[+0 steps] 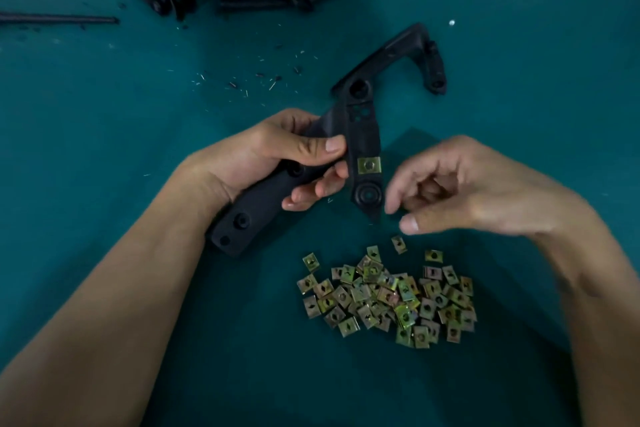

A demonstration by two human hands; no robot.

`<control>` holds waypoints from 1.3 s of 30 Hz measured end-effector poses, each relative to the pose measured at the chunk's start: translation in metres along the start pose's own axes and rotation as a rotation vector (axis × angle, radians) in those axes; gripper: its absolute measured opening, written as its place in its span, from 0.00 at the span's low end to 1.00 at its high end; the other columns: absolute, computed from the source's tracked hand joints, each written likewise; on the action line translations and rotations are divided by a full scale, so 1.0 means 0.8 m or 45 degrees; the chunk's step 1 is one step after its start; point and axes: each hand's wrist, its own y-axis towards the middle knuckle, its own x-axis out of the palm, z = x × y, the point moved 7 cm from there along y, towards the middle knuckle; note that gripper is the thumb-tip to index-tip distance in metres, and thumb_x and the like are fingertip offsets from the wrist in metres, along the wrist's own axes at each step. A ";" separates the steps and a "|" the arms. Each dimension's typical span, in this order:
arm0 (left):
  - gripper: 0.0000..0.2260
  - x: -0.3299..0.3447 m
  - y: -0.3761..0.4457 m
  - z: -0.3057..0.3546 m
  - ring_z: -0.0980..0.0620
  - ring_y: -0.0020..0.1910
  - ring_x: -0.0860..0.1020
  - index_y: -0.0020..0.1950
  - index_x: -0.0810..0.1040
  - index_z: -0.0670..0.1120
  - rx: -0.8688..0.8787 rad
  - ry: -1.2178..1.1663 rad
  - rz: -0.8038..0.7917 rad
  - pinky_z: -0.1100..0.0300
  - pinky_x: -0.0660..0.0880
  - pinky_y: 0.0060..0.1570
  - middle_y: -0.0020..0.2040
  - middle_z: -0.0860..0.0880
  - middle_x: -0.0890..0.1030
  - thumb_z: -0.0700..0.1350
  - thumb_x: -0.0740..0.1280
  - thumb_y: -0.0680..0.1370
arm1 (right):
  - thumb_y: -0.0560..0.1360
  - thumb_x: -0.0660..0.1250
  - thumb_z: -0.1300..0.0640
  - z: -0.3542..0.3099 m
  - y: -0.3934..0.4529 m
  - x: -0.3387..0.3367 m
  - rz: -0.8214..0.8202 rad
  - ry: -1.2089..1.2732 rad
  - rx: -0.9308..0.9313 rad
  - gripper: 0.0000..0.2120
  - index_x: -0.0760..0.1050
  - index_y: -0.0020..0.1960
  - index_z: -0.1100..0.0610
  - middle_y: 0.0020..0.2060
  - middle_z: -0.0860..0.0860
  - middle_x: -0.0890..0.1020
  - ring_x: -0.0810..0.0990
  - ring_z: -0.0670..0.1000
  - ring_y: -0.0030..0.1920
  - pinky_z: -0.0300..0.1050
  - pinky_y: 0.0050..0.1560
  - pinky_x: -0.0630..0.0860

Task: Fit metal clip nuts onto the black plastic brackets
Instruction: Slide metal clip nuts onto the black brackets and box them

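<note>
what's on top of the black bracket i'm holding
One metal clip nut sits on the black bracket above its round boss. The left hand grips the middle, covering the surface beneath.

no readable text, no labels, no numbers on anything in view

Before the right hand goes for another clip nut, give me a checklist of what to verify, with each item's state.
1. Left hand grips the black bracket: ok.
2. Fitted clip nut sits on the bracket's arm: ok; fully seated, cannot tell.
3. Right hand holds nothing, fingers loosely curled: ok.
4. Pile of loose clip nuts lies on the green table below the right hand: ok.
5. Another free clip slot on the bracket: cannot tell.
</note>
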 end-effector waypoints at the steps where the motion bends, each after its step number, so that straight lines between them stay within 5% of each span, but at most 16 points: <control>1: 0.13 0.000 0.001 0.000 0.54 0.23 0.69 0.42 0.79 0.42 0.000 0.005 -0.002 0.64 0.68 0.22 0.32 0.45 0.75 0.50 0.75 0.73 | 0.69 0.79 0.60 0.003 -0.012 0.004 0.050 -0.005 0.010 0.08 0.85 0.46 0.50 0.35 0.49 0.79 0.73 0.45 0.32 0.39 0.34 0.71; 6: 0.12 -0.001 0.001 0.000 0.55 0.24 0.67 0.42 0.78 0.40 0.002 0.047 0.047 0.64 0.68 0.23 0.33 0.44 0.73 0.48 0.74 0.75 | 0.69 0.80 0.57 0.001 -0.040 0.025 0.290 -0.212 -0.057 0.11 0.84 0.46 0.43 0.44 0.47 0.78 0.72 0.48 0.34 0.39 0.34 0.70; 9: 0.11 -0.005 0.002 0.000 0.54 0.24 0.66 0.42 0.76 0.38 0.003 0.050 0.141 0.64 0.64 0.23 0.33 0.43 0.72 0.44 0.65 0.80 | 0.70 0.80 0.60 0.000 -0.041 0.029 0.362 -0.239 -0.068 0.11 0.83 0.43 0.46 0.43 0.47 0.78 0.72 0.48 0.33 0.36 0.35 0.68; 12: 0.17 -0.010 0.003 -0.002 0.55 0.22 0.64 0.43 0.73 0.37 -0.025 0.039 0.217 0.64 0.61 0.22 0.33 0.43 0.71 0.50 0.59 0.82 | 0.70 0.79 0.63 0.001 -0.041 0.028 0.379 -0.195 -0.064 0.12 0.82 0.42 0.48 0.42 0.47 0.78 0.70 0.45 0.32 0.33 0.34 0.67; 17: 0.20 -0.014 0.005 -0.003 0.54 0.22 0.65 0.43 0.74 0.37 -0.008 0.018 0.224 0.64 0.64 0.22 0.33 0.44 0.73 0.54 0.59 0.83 | 0.73 0.77 0.63 0.004 -0.041 0.027 0.412 -0.125 -0.126 0.10 0.80 0.43 0.49 0.37 0.50 0.77 0.70 0.50 0.31 0.44 0.33 0.69; 21: 0.21 -0.015 0.005 -0.004 0.55 0.22 0.66 0.42 0.75 0.37 -0.014 -0.023 0.223 0.64 0.63 0.22 0.32 0.44 0.72 0.53 0.60 0.82 | 0.74 0.75 0.63 0.010 -0.040 0.022 0.463 0.035 -0.188 0.08 0.81 0.45 0.51 0.34 0.59 0.79 0.75 0.61 0.34 0.56 0.34 0.72; 26: 0.18 -0.007 0.004 -0.001 0.55 0.22 0.65 0.42 0.73 0.38 0.001 -0.022 0.181 0.64 0.62 0.22 0.32 0.45 0.73 0.53 0.64 0.81 | 0.73 0.70 0.75 0.018 -0.014 -0.003 0.524 0.387 -0.227 0.16 0.84 0.50 0.55 0.38 0.56 0.83 0.79 0.50 0.34 0.38 0.30 0.73; 33: 0.18 -0.026 0.007 0.011 0.55 0.24 0.64 0.40 0.76 0.42 0.187 -0.009 0.495 0.62 0.60 0.23 0.34 0.46 0.73 0.56 0.63 0.80 | 0.75 0.67 0.70 0.000 0.068 -0.023 0.762 1.033 -0.336 0.07 0.81 0.48 0.61 0.41 0.57 0.82 0.80 0.51 0.38 0.41 0.39 0.76; 37: 0.19 -0.037 0.003 0.016 0.56 0.23 0.64 0.40 0.78 0.41 0.266 -0.068 0.592 0.63 0.61 0.21 0.33 0.46 0.72 0.58 0.67 0.77 | 0.70 0.72 0.62 -0.014 0.096 -0.013 0.693 1.251 -0.467 0.07 0.82 0.48 0.59 0.46 0.60 0.81 0.81 0.55 0.42 0.48 0.47 0.79; 39: 0.19 -0.038 0.003 0.015 0.56 0.23 0.65 0.42 0.77 0.40 0.262 -0.086 0.587 0.63 0.61 0.21 0.33 0.45 0.73 0.57 0.67 0.78 | 0.68 0.76 0.58 -0.014 0.096 -0.012 0.610 1.263 -0.461 0.07 0.85 0.46 0.56 0.42 0.57 0.84 0.83 0.52 0.37 0.44 0.41 0.79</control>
